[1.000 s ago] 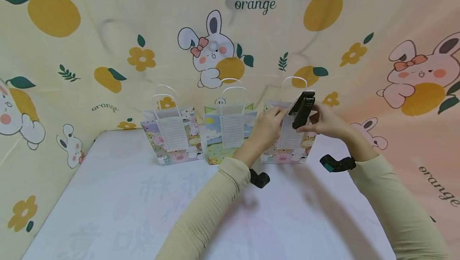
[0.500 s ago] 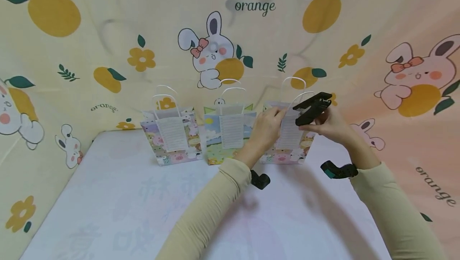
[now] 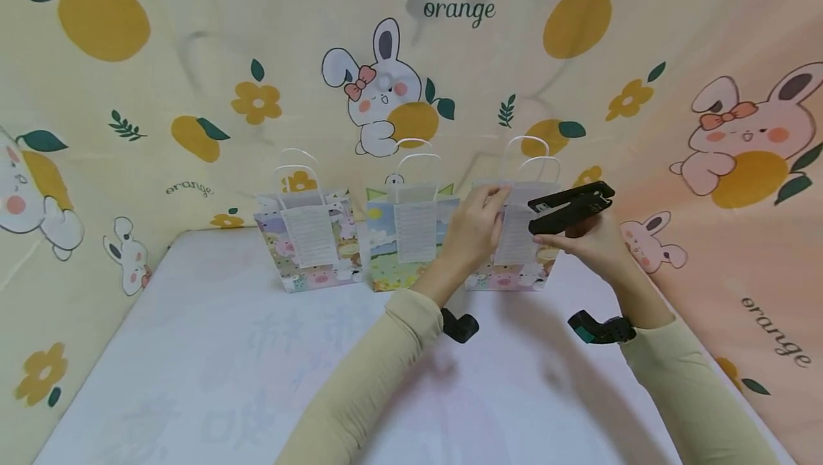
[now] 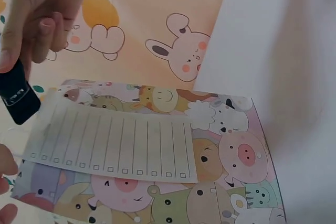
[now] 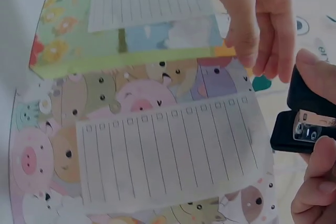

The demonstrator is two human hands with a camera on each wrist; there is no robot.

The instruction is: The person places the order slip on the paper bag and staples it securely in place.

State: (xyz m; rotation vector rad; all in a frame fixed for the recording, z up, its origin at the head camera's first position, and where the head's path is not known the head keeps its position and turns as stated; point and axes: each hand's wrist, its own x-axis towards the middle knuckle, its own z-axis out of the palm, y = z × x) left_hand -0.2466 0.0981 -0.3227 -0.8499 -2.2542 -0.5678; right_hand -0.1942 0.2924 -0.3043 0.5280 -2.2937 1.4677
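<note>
My right hand (image 3: 598, 247) grips a black stapler (image 3: 569, 208), its jaws spread apart, beside the upper right of the right-hand gift bag (image 3: 508, 281). That bag has printed animal faces, white handles and a white lined checklist sheet (image 5: 168, 153) on its front, with small boxes along one edge. My left hand (image 3: 472, 229) is at the bag's top left, its fingertips right by the rim. In the right wrist view the left fingers (image 5: 275, 40) hang extended and loose. The left wrist view shows the stapler's end (image 4: 20, 95) close over the sheet's top.
Two more gift bags stand to the left: one with a meadow scene (image 3: 382, 276) in the middle, one with animals (image 3: 318, 281) further left. Each carries a lined sheet. A white table (image 3: 257, 372) lies under them, and an orange-and-rabbit printed cloth (image 3: 489, 58) hangs behind.
The stapler has come away from the bag's top edge, turned from upright to nearly level, and moved right. The left hand has loosened slightly at the rim. The bags stay put.
</note>
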